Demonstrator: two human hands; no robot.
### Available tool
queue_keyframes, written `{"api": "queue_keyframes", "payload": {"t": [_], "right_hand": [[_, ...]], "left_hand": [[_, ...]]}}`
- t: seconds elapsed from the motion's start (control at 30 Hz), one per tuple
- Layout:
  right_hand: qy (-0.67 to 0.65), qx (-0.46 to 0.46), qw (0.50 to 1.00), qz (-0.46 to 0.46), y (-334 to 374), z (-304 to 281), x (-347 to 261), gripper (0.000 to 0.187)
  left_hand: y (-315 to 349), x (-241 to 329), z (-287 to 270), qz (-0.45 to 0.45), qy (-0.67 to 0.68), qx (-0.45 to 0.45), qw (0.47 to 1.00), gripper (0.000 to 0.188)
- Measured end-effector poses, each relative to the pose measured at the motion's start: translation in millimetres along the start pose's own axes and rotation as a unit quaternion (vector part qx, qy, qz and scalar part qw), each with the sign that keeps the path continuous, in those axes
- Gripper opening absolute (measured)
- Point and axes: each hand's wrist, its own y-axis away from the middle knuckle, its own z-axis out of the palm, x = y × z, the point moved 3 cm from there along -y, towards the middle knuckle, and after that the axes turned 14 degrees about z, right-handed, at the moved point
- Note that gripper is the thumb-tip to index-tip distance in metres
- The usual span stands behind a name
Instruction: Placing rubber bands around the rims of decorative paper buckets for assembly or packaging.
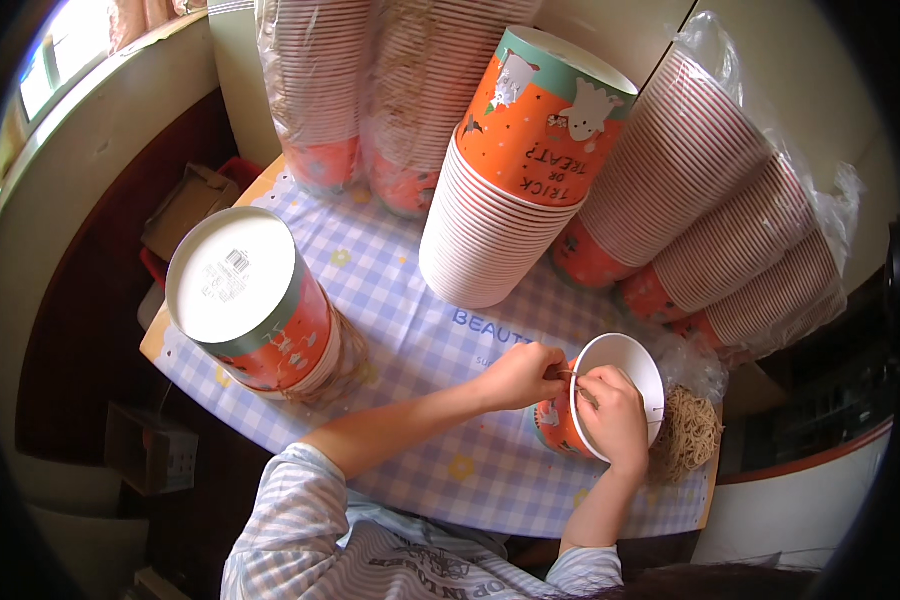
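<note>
An orange paper bucket (558, 428) with a white inside lies tilted at the right of the table, its mouth toward me. At its rim, my left hand (526, 377) pinches a thin tan cord (573, 373) from outside. My right hand (613, 412) reaches over the mouth, fingers closed on the same cord; the fingertips are partly hidden. A small stub (657, 411) shows at the opposite side of the rim. Right beside the bucket lies a heap of tan cords (690, 430).
Upside-down buckets with cord handles (292, 345) stand at the left. A tall inverted bucket stack (500, 225) rises mid-table. Plastic-wrapped bucket stacks (315, 90) line the back, and more wrapped stacks (670, 160) lean at the right. A checked cloth (410, 350) covers the table.
</note>
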Motion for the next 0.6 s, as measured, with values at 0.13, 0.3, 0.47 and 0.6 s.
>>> {"api": "queue_keyframes", "payload": {"t": [0.13, 0.3, 0.47, 0.6], "right_hand": [[0.016, 0.014, 1.0, 0.006, 0, 2, -3, 0.008], [0.04, 0.038, 0.998, -0.003, -1, 5, -6, 0.003], [0.02, 0.065, 0.998, 0.0, 0, 1, -8, 0.002], [0.005, 0.103, 0.995, 0.018, 0, -7, -1, 0.003]], "left_hand": [[0, 2, -1, 0.002, 0.014, 0.009, 1.0, 0.017], [-1, 0, 0, -0.023, 0.02, 0.014, 0.999, 0.015], [-1, -2, 0, -0.017, 0.04, 0.015, 0.999, 0.018], [-1, 0, -5, -0.024, 0.078, 0.016, 0.997, 0.022]]}}
